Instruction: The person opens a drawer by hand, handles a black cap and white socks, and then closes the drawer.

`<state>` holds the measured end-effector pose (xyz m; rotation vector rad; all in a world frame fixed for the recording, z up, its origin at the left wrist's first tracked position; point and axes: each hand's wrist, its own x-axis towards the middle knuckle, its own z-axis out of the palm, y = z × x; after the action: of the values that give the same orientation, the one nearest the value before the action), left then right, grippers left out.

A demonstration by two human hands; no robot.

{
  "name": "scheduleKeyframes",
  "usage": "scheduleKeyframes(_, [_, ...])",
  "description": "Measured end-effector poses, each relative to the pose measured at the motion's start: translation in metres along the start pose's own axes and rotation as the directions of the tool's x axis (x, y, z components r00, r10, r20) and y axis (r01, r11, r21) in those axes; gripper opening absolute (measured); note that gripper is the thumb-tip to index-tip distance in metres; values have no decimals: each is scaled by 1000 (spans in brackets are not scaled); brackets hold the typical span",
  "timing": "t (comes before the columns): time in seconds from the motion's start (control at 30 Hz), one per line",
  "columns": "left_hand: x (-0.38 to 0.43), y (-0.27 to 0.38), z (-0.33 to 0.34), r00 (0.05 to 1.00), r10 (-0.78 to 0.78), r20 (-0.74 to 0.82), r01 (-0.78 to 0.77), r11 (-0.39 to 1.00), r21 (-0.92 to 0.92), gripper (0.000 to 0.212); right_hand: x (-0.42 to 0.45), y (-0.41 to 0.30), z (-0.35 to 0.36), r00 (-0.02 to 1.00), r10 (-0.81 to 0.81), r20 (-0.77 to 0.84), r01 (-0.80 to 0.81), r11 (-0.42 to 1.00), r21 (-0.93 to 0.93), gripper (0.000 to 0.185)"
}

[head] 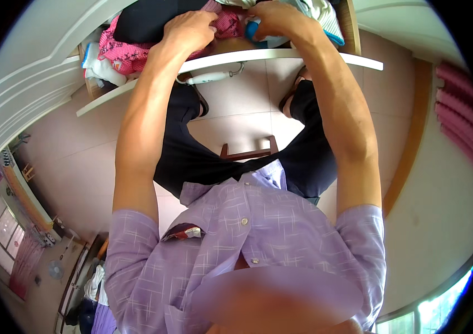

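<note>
An open drawer (269, 53) with a white front and wooden sides stands before me, filled with folded clothes. My left hand (192, 30) is inside it, fingers curled against a pink patterned cloth (229, 25); whether it grips the cloth is unclear. Beside that hand lies a black garment (146, 21) on more of the pink cloth. Across a small gap, my right hand (276, 18) reaches over a blue-and-white cloth item (253, 29), thumb close against it. Its other fingertips are partly hidden. A white striped garment with blue edging (326, 21) lies right of that hand.
A white-and-metal handle (211, 77) sticks out from the drawer front toward me. White socks or similar cloth (102, 67) fill the drawer's left corner. Below are my knees, tiled floor (236, 96) and a dark wooden stool (249, 154). A pink curtain (457, 104) hangs at right.
</note>
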<state>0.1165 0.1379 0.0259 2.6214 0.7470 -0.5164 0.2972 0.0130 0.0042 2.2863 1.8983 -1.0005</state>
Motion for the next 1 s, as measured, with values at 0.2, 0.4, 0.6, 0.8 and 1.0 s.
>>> scheduleKeyframes(0.2, [-3,-6,-1,999,-52,-15,51,998,-44,39,-36,4,-4,989,-32,-145,25,998,-53,38])
scheduleKeyframes(0.4, [-10,0,-5,993,77,-86,-89,985,-148,23,-63,30,-18,932,357,58,-361,929,84,37])
scheduleKeyframes(0.6, [-6,-3,11,998,33,-50,-37,997,-67,39,-56,23,-2,960,192,-203,-190,981,27,50])
scheduleKeyframes(0.8, [-15,10,2,993,119,-12,-120,992,-43,45,-28,18,10,945,202,-258,-252,951,-177,49])
scheduleKeyframes(1.0, [-28,10,3,981,183,-70,-189,978,-91,46,-37,23,6,990,54,-129,-82,971,-223,31])
